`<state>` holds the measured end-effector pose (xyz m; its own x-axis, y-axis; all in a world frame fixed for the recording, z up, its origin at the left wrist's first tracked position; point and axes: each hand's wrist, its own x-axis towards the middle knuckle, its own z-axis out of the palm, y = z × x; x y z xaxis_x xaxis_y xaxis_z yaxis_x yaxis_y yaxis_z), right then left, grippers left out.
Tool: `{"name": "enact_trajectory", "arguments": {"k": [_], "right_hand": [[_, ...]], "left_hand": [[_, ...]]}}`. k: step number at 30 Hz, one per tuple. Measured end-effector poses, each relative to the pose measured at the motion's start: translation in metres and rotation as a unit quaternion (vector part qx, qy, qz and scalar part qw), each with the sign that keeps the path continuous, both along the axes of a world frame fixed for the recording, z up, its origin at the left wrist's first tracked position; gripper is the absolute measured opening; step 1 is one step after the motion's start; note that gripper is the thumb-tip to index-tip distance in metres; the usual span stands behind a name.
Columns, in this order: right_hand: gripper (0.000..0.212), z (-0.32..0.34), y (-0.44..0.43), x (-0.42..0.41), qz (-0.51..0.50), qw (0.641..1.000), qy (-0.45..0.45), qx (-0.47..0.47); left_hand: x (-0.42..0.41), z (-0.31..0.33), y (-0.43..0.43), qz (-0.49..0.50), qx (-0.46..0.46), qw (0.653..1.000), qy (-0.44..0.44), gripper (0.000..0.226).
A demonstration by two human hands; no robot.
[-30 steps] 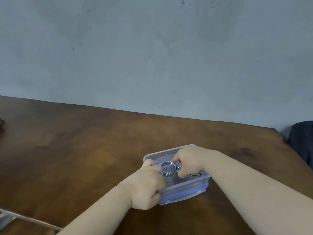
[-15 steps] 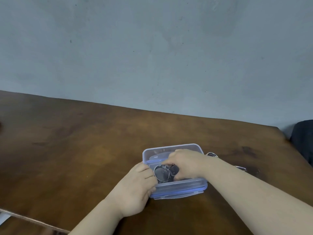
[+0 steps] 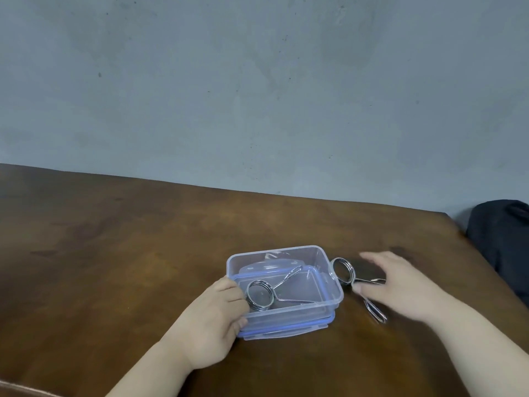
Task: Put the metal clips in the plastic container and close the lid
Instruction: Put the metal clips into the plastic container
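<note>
A clear plastic container point(image 3: 333, 277) stands open on the brown table, resting on top of its blue-rimmed lid point(image 3: 286, 330). One metal spring clip point(image 3: 259, 295) lies inside it, coil at the left. My left hand point(image 3: 217, 319) grips the container's left wall. A second metal clip point(image 3: 345, 272) lies on the table just right of the container, its handles pointing right and toward me. My right hand point(image 3: 400, 285) hovers over those handles with fingers spread, thumb close to the wire, holding nothing.
The wooden table point(image 3: 114, 253) runs back to a grey wall. A dark bag or cloth point(image 3: 501, 239) sits past the table's right edge. A pale strip point(image 3: 17, 389) shows at the bottom left corner.
My right hand let go of the first clip inside the container and moved right, over the second clip on the table. The left hand stayed on the container's left side.
</note>
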<state>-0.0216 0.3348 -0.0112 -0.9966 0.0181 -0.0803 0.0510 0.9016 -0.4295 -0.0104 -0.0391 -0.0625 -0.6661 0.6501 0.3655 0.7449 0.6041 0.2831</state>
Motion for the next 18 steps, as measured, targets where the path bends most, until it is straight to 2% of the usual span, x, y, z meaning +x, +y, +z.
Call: {"name": "enact_trajectory", "arguments": {"k": [2,4,8,10,15,18], "right_hand": [[0.111,-0.012,0.002,0.007,0.002,0.996,-0.074,0.057],[0.114,-0.023,0.002,0.010,-0.001,0.992,-0.092,0.091],[0.092,-0.032,0.001,0.010,-0.038,0.990,-0.048,0.124],[0.081,-0.030,0.001,0.011,-0.051,0.990,-0.055,0.117],[0.051,-0.007,0.010,0.012,-0.128,0.991,-0.042,-0.019],[0.054,0.020,-0.002,0.011,-0.089,0.993,0.026,-0.078]], "left_hand": [[0.000,0.000,0.002,-0.005,0.013,1.000,-0.003,0.021],[0.000,0.001,0.006,-0.010,0.032,0.999,-0.002,0.023],[0.000,-0.001,0.014,0.000,0.050,0.999,0.010,0.027],[-0.001,-0.004,0.016,0.002,0.056,0.998,0.014,0.028],[-0.002,-0.005,0.018,0.001,0.060,0.998,0.019,0.028],[-0.003,-0.004,0.018,-0.003,0.057,0.998,0.020,0.025]]}}
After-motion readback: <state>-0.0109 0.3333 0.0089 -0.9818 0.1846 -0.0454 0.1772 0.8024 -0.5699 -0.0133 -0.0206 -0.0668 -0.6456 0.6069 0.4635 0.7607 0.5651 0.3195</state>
